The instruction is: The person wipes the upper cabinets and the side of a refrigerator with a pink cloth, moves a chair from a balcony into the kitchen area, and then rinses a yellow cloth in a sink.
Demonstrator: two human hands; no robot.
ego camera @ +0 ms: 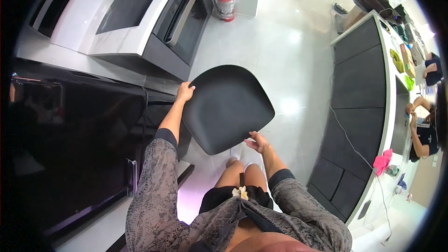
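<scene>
A large black, rounded chair seat shell or similar moulded panel (227,108) is held out in front of me above the floor, its broad face towards the camera. My left hand (185,92) grips its upper left edge, with the thumb over the rim. At the lower right edge is my right hand (257,142), fingers apart and close to the rim; whether the fingertips touch it or reach under it is unclear. The underside of the panel is hidden.
A built-in oven (185,14) and a glossy black cabinet (77,140) stand on the left. Ahead is a fire extinguisher (225,4). On the right runs a long counter (381,112) with cloths, a jar and a hanging cable (344,131); other people are beyond it.
</scene>
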